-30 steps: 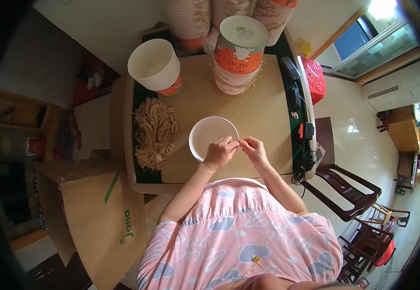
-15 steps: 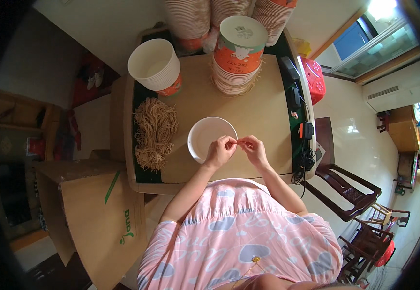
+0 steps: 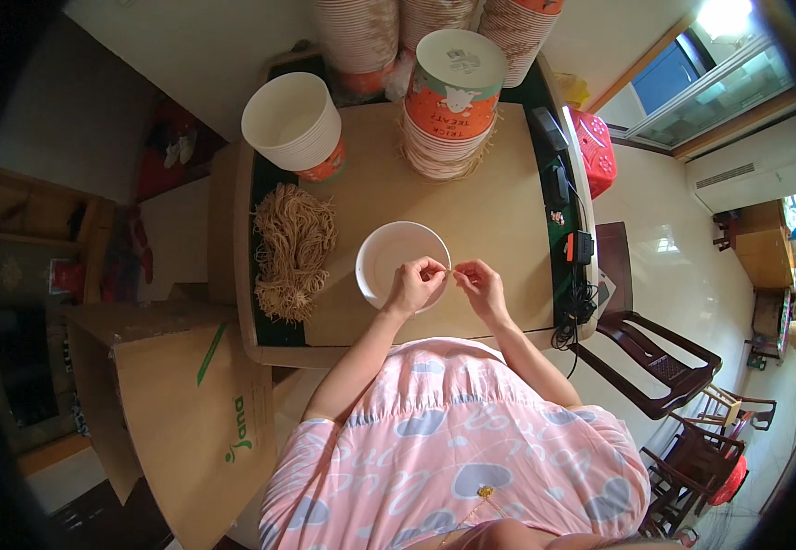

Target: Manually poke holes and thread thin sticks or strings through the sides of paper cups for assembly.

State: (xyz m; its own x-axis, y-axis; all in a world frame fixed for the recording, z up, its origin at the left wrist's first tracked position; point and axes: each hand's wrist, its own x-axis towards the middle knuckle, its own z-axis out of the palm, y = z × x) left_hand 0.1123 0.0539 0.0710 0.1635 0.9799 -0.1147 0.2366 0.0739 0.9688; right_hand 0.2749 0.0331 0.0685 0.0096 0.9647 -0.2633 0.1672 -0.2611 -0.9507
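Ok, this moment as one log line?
left hand: pinched, at white bucket | right hand: pinched, beside bucket | grasp: unclear | twine bundle: left of bucket

On my feed I saw a pink garment (image 3: 545,477), gathered across its front, with grey-blue hearts (image 3: 482,478) and pale lettering (image 3: 494,419), and a gold-coloured pendant (image 3: 485,491).

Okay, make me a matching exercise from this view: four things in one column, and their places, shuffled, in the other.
Things:
1. tan bundle of stringy twine
2. round white paper bucket
3. red plastic stool
4. brown cardboard box

Places:
A. beyond the right edge of the table
B. on the table, at its left side
C. off the table, to its left
D. nearest the left hand

Pairs: 1-B, 2-D, 3-A, 4-C
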